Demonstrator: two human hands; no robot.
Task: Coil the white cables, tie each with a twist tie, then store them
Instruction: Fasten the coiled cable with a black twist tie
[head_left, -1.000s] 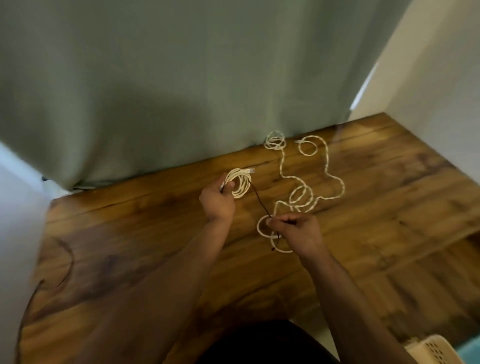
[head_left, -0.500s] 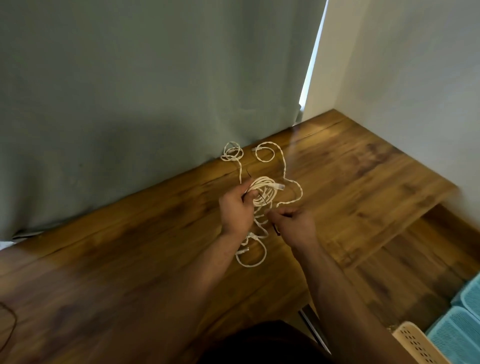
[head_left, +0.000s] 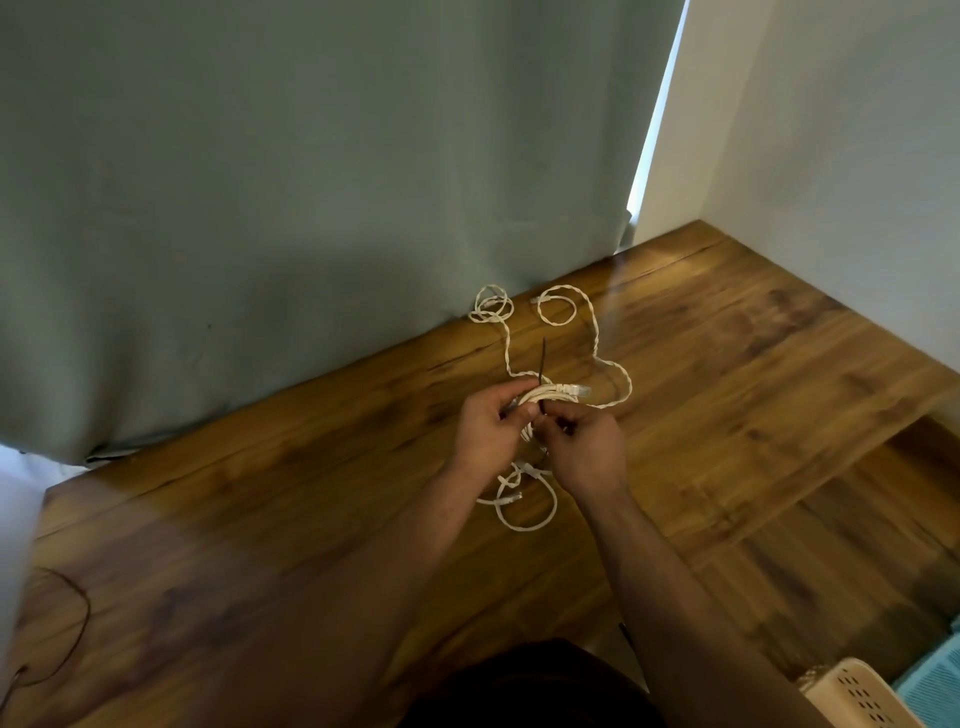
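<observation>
Held thing: a small coil of thin white cable with a clear plug end (head_left: 550, 395), lifted above the brown wood-grain tabletop (head_left: 779, 395) between both hands.
Left hand (head_left: 491, 426): closed around the coil's left side, thumb and fingers pinching the stacked loops together.
Right hand (head_left: 587, 447): fingertips pinched shut just right of that pinch; they appear to hold the lower end of the thin dark twist tie (head_left: 543, 370), though the contact itself is hidden.
Twist tie: its free end stands up just beyond the grip, rising past the top of the coil.
Loose cable: a long twisted white cable (head_left: 597, 338) lies uncoiled on the table, running from just under the hands away to small loops near the grey-green curtain (head_left: 311, 208); another short white loop (head_left: 524, 506) lies nearer the person than the grip.
Handling: the coil looks light and limp but springy, so loops will likely fan out if the pinch loosens; best held across all strands at one spot, with the tie wrapped right beside it. The wire tie should bend easily and keep its twist.
Storage: a cream perforated plastic basket (head_left: 857, 696) sits well to the right of and nearer than the hands.
Writing: no brand, label or lettering can be read.
</observation>
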